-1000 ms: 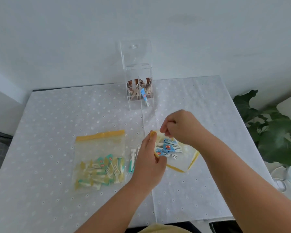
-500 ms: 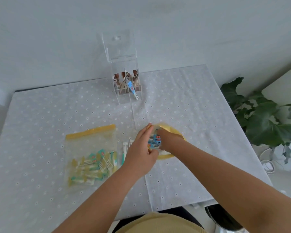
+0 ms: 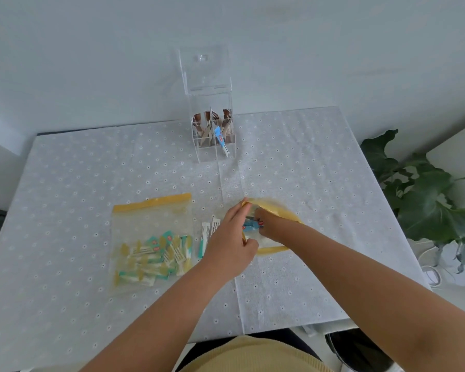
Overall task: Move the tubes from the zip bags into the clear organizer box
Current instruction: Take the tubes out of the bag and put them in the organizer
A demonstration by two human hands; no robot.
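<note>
Right hand [image 3: 270,228] fingers inside open zip bag [image 3: 277,208], clamped on blue tubes [image 3: 251,225]; left hand [image 3: 230,245] pinching its rim.

Blue tubes [image 3: 250,226] lie inside the opened yellow-rimmed zip bag [image 3: 277,208].

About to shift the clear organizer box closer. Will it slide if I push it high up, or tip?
Probably tips: the clear organizer box stands tall on a narrow base, its lid raised above it. It looks light, holding only a few tubes low down. The tablecloth may grip its base, so push near the bottom.
</note>
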